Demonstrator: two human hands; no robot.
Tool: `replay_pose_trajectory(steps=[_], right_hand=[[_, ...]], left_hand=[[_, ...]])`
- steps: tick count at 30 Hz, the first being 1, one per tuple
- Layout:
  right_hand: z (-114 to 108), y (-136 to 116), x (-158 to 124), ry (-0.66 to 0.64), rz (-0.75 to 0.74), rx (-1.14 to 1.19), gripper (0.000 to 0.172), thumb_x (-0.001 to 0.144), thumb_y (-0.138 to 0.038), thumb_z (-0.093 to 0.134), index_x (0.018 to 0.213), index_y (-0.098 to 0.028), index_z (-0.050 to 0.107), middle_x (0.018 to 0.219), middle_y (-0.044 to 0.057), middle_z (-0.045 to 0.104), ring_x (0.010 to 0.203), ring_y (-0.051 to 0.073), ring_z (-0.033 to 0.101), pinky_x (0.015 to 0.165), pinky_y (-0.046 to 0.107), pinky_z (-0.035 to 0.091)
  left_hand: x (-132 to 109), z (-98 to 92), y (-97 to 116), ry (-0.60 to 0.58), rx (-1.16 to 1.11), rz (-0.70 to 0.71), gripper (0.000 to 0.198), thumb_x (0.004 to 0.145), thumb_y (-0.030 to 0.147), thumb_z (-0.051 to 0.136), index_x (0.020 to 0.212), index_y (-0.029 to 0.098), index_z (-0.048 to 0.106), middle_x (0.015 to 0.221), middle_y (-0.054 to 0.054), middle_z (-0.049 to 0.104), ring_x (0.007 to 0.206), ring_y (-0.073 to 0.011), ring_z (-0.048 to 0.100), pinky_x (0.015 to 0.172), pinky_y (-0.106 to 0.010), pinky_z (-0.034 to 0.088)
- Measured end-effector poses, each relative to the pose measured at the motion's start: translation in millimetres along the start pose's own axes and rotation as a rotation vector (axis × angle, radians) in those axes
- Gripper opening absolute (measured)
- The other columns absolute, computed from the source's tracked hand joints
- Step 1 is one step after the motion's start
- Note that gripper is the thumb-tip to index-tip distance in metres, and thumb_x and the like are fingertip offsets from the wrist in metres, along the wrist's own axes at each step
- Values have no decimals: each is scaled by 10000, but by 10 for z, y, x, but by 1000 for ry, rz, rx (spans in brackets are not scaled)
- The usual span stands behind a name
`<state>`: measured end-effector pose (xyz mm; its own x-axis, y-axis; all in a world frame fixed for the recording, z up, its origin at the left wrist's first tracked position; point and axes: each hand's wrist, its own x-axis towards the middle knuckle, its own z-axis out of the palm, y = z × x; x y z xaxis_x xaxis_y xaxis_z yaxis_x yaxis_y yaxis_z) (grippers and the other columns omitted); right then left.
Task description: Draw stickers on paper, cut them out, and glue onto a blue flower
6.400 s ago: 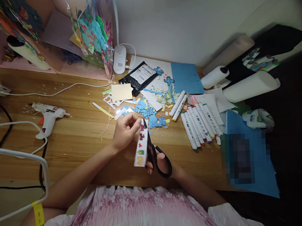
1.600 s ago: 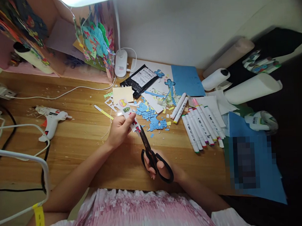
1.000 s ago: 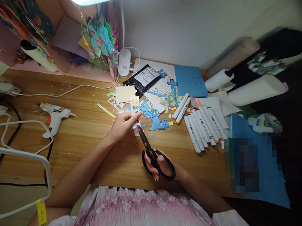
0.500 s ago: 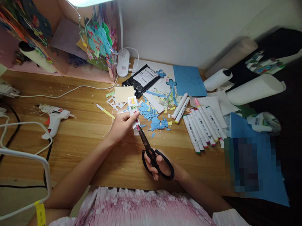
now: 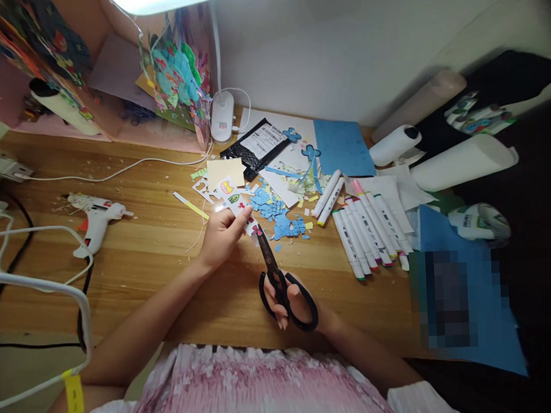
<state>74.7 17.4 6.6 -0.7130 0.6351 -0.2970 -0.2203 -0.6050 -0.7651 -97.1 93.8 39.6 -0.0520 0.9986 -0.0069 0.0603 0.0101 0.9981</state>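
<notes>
Between the thumb and fingers of my left hand (image 5: 224, 236) is a narrow white paper strip (image 5: 234, 198) with small coloured drawings on it, among them an orange one, a green one and red bows. The strip slants from upper left to lower right. My right hand (image 5: 286, 300) has its fingers through the handle loops of black scissors (image 5: 271, 261). The scissor tips meet the strip's lower end, by a red bow. Whether the blades are parted there is too small to tell. Blue paper scraps (image 5: 288, 225) lie just beyond the strip.
A white glue gun (image 5: 97, 217) lies at the left. Several white markers (image 5: 365, 236) lie at the right, near blue paper (image 5: 345, 147). Behind the scraps are a cream paper square (image 5: 226, 171) and a black package (image 5: 257, 147). A white cable (image 5: 119, 174) crosses the wooden desk (image 5: 161, 297).
My left hand has turned the paper strip from nearly upright to a slant, its upper end swinging left. The scissors stay at its lower end, their tips slightly further right.
</notes>
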Motion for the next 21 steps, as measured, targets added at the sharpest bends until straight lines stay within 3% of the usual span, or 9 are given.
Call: replay_pose_trajectory(steps=[12, 21], right_hand=[[-13, -43, -30, 6, 29, -54, 622, 573, -760, 551, 726, -168, 441, 445, -95, 405, 314, 27, 337, 307, 143, 395], [-65, -54, -42, -45, 55, -75, 597, 576, -725, 588, 723, -162, 454, 467, -88, 419, 328, 33, 352, 306, 154, 403]], left_hand=[[61, -51, 4, -116, -77, -102, 439, 781, 498, 545, 522, 159, 443, 432, 69, 280, 372, -39, 213, 353, -193, 135], [75, -74, 20, -157, -33, -100, 471, 790, 491, 535, 487, 164, 381, 447, 58, 300, 391, -50, 256, 368, -195, 177]])
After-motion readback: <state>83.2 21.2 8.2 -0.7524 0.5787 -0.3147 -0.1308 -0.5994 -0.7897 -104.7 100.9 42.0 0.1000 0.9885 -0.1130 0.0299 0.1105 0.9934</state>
